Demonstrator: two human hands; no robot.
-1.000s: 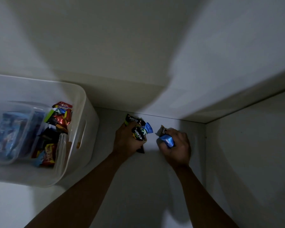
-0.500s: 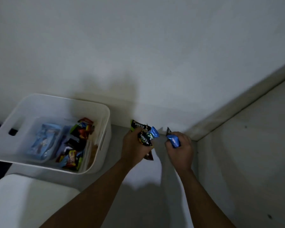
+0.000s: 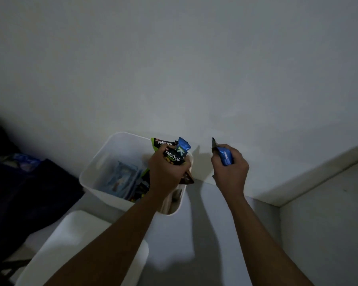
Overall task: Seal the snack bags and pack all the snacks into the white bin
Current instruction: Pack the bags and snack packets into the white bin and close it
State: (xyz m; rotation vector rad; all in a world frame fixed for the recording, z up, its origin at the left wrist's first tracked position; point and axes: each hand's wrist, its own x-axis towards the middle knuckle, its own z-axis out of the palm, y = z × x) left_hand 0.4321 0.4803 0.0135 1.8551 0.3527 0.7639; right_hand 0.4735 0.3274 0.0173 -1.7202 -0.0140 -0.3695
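Snack packets (image 3: pixel 172 158) are bunched in our left hand (image 3: pixel 165 176), whose fingers are curled tight round them. We can read white lettering on two black ones. A blue packet (image 3: pixel 182 147) sticks up behind them, and a brown packet (image 3: pixel 187 179) pokes out below the palm. This hand hangs over the right-hand rim of the white bin (image 3: pixel 99 168), partly above its inside. The bin stands on the grey bench (image 3: pixel 215 223), close to the wall (image 3: pixel 194 69). Inside it we see a clear bag of pale blue packets (image 3: pixel 120 180) on the left and a heap of bright mixed packets (image 3: pixel 140 189) beside it, partly hidden by our wrist.

Our right hand (image 3: pixel 230 174) is to the right of the bin, apart from it, in front of the wall. Its fingers are closed round a blue bar (image 3: pixel 225 158). A dark wrapper corner (image 3: pixel 213 142) juts up above it; we cannot tell what that wrapper holds.

At the lower left we see a white rounded object (image 3: pixel 87 244) just in front of the bin. A dark cloth (image 3: pixel 29 193) fills the left edge. The light is dim.
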